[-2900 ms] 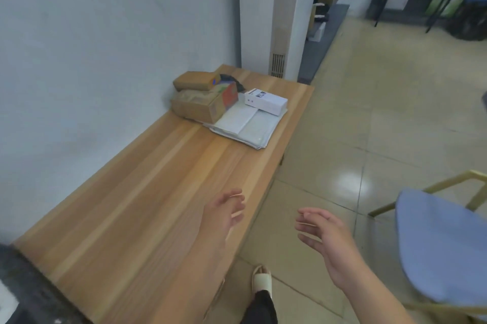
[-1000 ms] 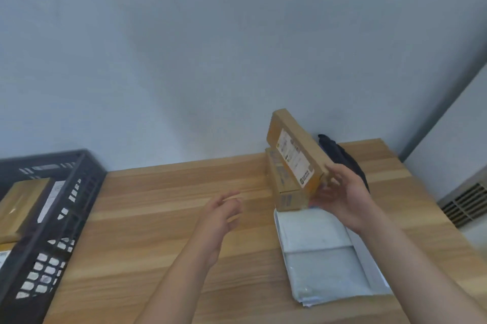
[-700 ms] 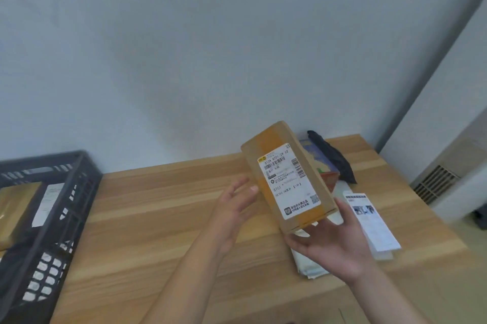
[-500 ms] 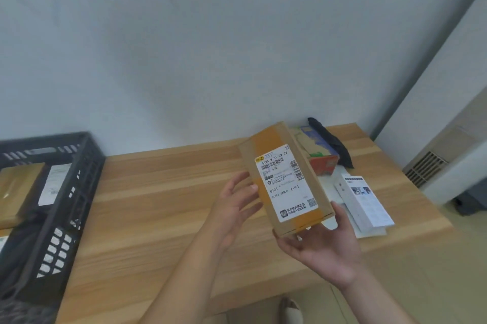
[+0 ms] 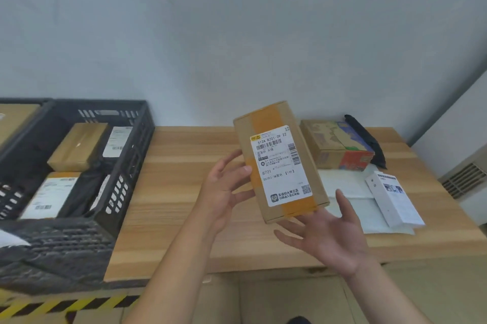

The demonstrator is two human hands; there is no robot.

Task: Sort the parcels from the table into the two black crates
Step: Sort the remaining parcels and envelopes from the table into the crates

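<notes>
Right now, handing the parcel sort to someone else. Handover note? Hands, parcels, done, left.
Left hand: open, fingers against the labelled brown parcel's left edge.
Right hand: open, palm up under its lower end, carrying it.
Parcel held above the table, label up.
Done: several parcels lie in the near black crate; far-left crate holds at least one.
Left: this parcel, plus printed carton, black bag, white box, white mailers on the table.

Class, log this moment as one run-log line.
labelled box: held above table | left hand: fingers on its side | right hand: palm beneath
</notes>
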